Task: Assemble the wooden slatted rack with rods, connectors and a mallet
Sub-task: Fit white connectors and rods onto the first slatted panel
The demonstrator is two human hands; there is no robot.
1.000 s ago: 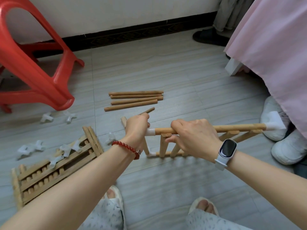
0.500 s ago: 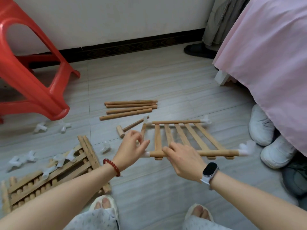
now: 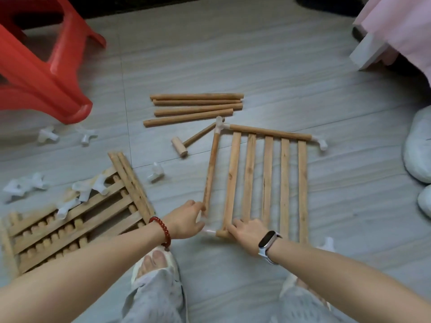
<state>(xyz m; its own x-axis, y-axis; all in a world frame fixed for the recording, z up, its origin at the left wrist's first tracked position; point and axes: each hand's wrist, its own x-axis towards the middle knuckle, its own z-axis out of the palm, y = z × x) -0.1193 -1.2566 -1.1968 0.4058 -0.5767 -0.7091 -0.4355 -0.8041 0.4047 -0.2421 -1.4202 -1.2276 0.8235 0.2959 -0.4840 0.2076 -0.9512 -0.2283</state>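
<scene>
A wooden slatted panel (image 3: 268, 178) lies flat on the floor, with several slats between a far rod (image 3: 268, 131) and a near rod. White connectors sit at its far-left corner (image 3: 219, 127), far-right corner (image 3: 321, 142) and near-left corner (image 3: 208, 231). A side rod (image 3: 211, 169) runs down the left edge. My left hand (image 3: 186, 220) grips this rod's near end, next to the near-left connector. My right hand (image 3: 245, 231) holds the left end of the near rod, covering most of it. A small wooden mallet (image 3: 186, 144) lies just left of the panel.
Several loose rods (image 3: 196, 108) lie beyond the panel. More slatted panels (image 3: 77, 217) are stacked at the left with white connectors (image 3: 23, 185) on and around them. A red stool (image 3: 46, 73) stands far left, white shoes (image 3: 417, 145) at the right, and my slippered foot (image 3: 155, 262) below.
The panel went from held upright to flat on the floor. Both hands moved to its near-left corner, the left hand now on the side rod's end.
</scene>
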